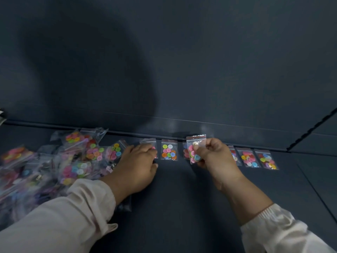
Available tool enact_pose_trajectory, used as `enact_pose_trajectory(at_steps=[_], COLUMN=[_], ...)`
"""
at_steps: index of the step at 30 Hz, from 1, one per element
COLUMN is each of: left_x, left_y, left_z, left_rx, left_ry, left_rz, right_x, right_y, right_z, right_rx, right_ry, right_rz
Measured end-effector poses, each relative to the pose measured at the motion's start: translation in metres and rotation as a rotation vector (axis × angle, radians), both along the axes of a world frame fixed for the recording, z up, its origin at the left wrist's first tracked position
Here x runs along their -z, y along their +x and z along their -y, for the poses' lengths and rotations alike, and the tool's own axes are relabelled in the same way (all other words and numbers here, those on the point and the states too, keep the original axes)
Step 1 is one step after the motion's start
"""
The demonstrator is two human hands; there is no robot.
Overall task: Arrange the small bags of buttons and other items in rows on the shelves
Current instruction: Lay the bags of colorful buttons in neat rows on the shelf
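A row of small clear bags of coloured buttons lies along the back of the dark shelf. My right hand pinches one button bag and holds it upright just above the row. A bag lies partly hidden behind it. My left hand rests flat, fingers over a bag at the row's left end. Between my hands lies another bag. Further right lie a partly hidden bag and two more bags.
A loose heap of button bags covers the left of the shelf. The shelf's dark back wall rises right behind the row. A side panel edge closes the right end. One dark bag lies under my left forearm.
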State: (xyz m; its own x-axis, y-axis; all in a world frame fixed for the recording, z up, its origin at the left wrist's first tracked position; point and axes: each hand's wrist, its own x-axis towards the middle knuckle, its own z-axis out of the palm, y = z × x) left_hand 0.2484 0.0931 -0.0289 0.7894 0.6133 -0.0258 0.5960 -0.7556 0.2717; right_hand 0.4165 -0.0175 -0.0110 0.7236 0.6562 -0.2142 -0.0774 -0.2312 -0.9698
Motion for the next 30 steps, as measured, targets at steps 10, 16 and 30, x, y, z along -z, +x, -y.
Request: enact_pose_trajectory(at_steps=[10,16,30], left_x=[-0.037,-0.040,-0.021], left_y=[0.059,0.121,0.171], left_z=[0.051,0.098,0.138], left_rx=[0.108,0.250,0.244], left_ry=[0.022,-0.017,0.069], left_rz=[0.160,0.117,-0.050], right_x=[-0.009,-0.004,0.009], right_y=[0.061,0.129,0.214], right_z=[0.061,0.117,0.162], right_rx=[0.172,0.374,0.307], right_ry=[-0.051,-0.164,-0.465], right_rz=[0.082,0.172,0.402])
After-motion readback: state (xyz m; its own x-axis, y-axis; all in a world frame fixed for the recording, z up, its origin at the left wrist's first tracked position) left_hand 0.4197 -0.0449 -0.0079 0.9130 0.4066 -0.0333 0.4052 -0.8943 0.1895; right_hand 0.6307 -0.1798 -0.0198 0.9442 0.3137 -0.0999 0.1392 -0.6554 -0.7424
